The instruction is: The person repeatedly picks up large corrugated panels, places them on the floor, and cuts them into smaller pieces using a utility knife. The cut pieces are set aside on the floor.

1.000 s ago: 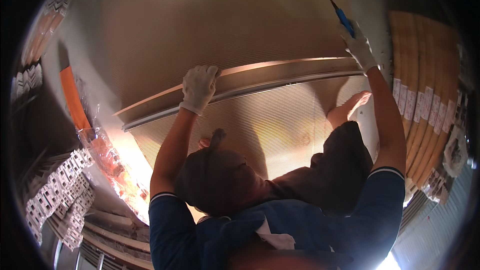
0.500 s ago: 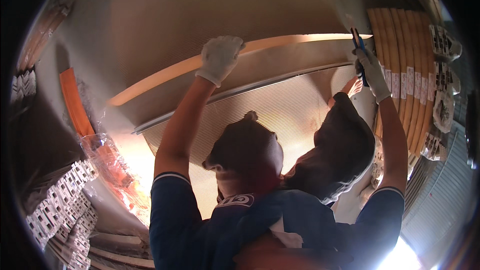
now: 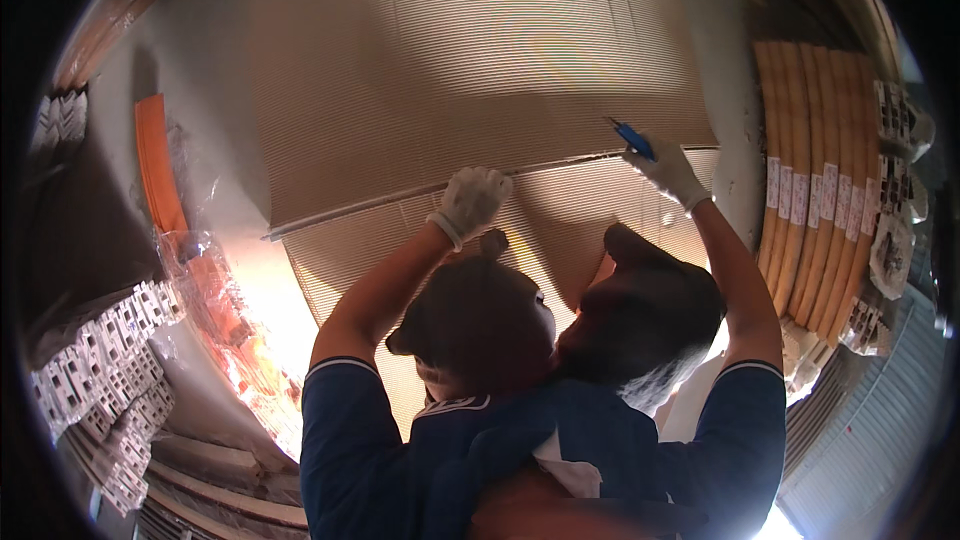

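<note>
A large sheet of corrugated cardboard [image 3: 480, 50] lies ahead of me. Along its near edge runs a thin grey bar [image 3: 340, 215], and a second corrugated sheet [image 3: 335, 260] lies on the near side of it. My left hand [image 3: 475, 202], in a white glove, rests on this edge with its fingers curled in; what they hold, if anything, is hidden. In my right hand [image 3: 665, 175], also gloved, is a blue utility knife [image 3: 636, 142] with its thin tip pointing up and left, above the far sheet near the bar's right end.
Two dark caps [image 3: 480, 320] fill the space between my arms. Brown wrapped lengths [image 3: 815, 200] are stacked at the right. At the left lie an orange strip [image 3: 160, 165], crumpled clear plastic [image 3: 205, 270] and bundled white profiles [image 3: 105, 360].
The far sheet's pale raised edge has come down to the grey bar. My left hand has moved nearer and right. My right hand, with the knife, has moved left and nearer.
</note>
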Demonstrator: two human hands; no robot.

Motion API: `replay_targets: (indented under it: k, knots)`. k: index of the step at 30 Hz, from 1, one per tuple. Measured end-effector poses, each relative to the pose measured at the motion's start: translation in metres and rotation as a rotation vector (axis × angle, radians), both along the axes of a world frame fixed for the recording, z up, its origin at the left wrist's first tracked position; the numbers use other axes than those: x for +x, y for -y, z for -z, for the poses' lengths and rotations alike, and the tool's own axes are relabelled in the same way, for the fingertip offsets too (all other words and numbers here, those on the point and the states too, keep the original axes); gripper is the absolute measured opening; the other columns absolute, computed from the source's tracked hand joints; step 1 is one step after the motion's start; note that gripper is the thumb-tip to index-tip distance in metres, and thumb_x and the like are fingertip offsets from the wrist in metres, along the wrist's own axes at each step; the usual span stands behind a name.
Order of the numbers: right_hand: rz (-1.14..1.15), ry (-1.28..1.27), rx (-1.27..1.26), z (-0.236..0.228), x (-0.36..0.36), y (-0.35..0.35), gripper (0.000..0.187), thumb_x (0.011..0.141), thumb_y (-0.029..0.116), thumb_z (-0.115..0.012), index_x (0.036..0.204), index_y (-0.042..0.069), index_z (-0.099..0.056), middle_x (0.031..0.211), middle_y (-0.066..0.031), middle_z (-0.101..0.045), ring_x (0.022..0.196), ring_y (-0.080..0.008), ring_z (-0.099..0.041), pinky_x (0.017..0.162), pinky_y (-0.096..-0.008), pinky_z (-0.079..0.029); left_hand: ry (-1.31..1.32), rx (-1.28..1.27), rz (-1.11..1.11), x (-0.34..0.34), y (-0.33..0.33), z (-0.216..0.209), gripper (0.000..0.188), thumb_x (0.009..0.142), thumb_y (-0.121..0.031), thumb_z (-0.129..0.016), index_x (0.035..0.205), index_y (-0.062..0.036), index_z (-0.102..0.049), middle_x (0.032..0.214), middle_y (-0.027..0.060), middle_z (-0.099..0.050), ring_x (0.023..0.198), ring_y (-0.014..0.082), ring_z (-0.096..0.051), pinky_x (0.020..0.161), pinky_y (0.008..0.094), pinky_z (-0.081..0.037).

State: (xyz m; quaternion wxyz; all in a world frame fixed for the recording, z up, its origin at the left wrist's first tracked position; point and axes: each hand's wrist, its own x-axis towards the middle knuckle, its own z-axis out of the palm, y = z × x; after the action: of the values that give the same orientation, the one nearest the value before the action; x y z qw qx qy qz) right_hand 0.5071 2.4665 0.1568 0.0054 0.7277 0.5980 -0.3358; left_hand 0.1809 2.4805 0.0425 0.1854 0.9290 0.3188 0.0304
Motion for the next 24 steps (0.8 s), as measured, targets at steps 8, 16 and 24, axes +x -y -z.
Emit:
replay_targets:
  k: [8, 16, 24]
  knots:
    - [-0.137, -0.066, -0.018, 0.040, -0.019, 0.017, 0.036, 0.086, 0.039, -0.064, 0.101, 0.007, -0.059, 0.073, -0.0122, -0.065, 0.068, -0.0273, -0.065, 0.066, -0.0377, -0.050, 0.195, 0.173, -0.275, -0.008, 0.010, 0.003, 0.034, 0.086, -0.028, -0.060, 0.116, -0.0113, -0.060, 0.114, 0.0093, -0.060, 0.109, 0.0307, -0.054, 0.092, 0.0440, -0.045]
    - [-0.271, -0.009, 0.207, 0.085, -0.008, 0.001, 0.028, 0.087, 0.035, -0.061, 0.100, 0.010, -0.060, 0.084, -0.0106, -0.066, 0.077, -0.0288, -0.066, 0.070, -0.0410, -0.052, -0.140, -0.198, -0.086, -0.001, -0.034, 0.031, 0.018, 0.088, -0.026, -0.058, 0.098, -0.0112, -0.061, 0.081, 0.0074, -0.065, 0.081, 0.0274, -0.065, 0.078, 0.0415, -0.050]
    - [-0.508, 0.138, 0.210, 0.106, 0.012, -0.012, 0.035, 0.087, 0.036, -0.061, 0.116, 0.016, -0.059, 0.096, -0.0077, -0.067, 0.089, -0.0242, -0.065, 0.081, -0.0375, -0.052, -0.267, -0.329, -0.140, 0.020, -0.048, 0.014, 0.013, 0.087, -0.015, -0.055, 0.093, -0.0036, -0.058, 0.084, 0.0145, -0.064, 0.080, 0.0271, -0.065, 0.076, 0.0420, -0.051]
